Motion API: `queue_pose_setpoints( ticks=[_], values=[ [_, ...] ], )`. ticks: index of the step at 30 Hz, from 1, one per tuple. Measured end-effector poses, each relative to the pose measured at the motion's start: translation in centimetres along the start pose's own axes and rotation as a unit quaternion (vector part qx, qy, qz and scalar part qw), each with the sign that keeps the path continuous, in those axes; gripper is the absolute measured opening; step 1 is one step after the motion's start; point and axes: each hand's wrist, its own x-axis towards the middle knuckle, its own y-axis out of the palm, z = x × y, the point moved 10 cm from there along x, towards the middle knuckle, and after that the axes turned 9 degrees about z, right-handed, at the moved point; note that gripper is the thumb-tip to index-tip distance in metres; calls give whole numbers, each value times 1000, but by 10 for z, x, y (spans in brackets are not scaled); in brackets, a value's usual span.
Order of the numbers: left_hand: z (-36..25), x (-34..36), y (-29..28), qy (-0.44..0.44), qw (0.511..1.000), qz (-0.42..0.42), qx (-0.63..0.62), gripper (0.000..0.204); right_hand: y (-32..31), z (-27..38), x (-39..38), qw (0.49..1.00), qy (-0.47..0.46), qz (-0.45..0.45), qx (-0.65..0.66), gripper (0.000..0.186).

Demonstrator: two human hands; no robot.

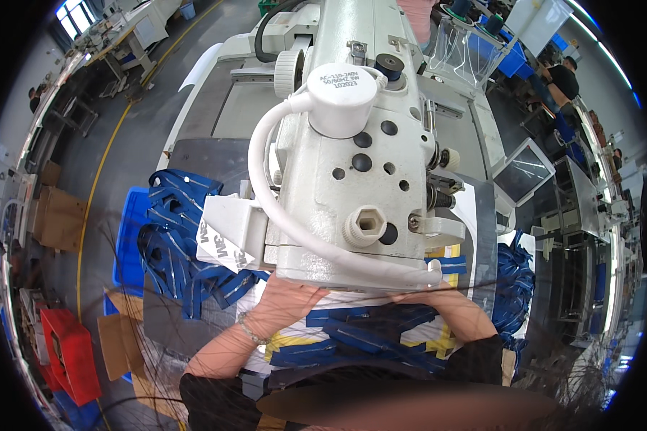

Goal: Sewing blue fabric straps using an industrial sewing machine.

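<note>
Zippers [514,284] form two side piles — left hand [287,299], right hand [433,295]: grips I cannot tell.

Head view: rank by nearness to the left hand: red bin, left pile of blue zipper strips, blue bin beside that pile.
1. Pile of blue zipper strips: just left of the left hand.
2. Blue bin: beyond the pile.
3. Red bin: far left, lower.

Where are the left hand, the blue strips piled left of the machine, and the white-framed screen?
Left hand [289,299], head view: back of hand.
Blue strips [176,237], head view: pile's middle.
White-framed screen [525,173], head view: screen face.
</note>
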Motion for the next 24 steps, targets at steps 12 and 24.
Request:
queue_pose_setpoints(
  ticks=[12,24],
  values=[
    [-6,15,24,-22,991,45,-125,34,-17,63,11,979,41,-5,-198,32],
    [-53,-7,-15,180,642,174,-725,77,-44,162,3,941,-225,173,182,48]
  ],
)
